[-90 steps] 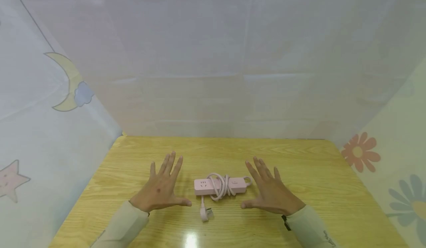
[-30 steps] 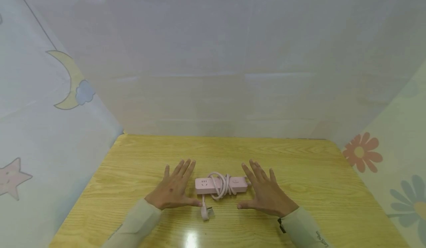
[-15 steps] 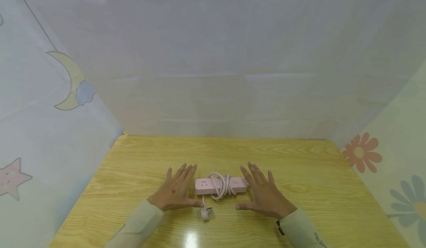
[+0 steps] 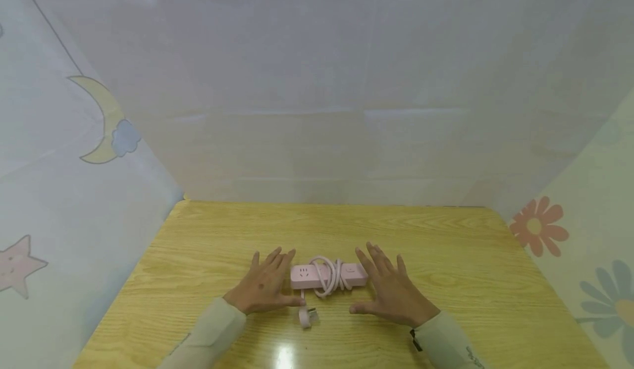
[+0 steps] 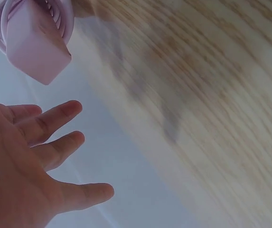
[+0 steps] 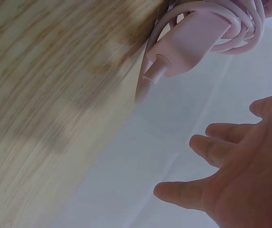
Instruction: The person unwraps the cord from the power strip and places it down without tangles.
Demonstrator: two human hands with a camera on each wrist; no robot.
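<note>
A pink power strip lies on the wooden table, its pale pink cord looped several times round its middle. The plug rests just in front of the strip's left end, prongs pointing right. My left hand is beside that end with fingers spread and the thumb reaching over near the plug. Across from it my right hand is spread beside the strip's right end, fingertips overlapping it in the head view. In the wrist views both palms face the power strip with a gap, and neither holds anything.
The wooden table runs back to a white cloth wall. Printed cloth sides flank it, with a moon at left and flowers at right. A light reflection shines near the front edge.
Both hands have moved inward toward the power strip's ends, the left one further than the right. Their fingers bend slightly more. The power strip and plug stay in place.
</note>
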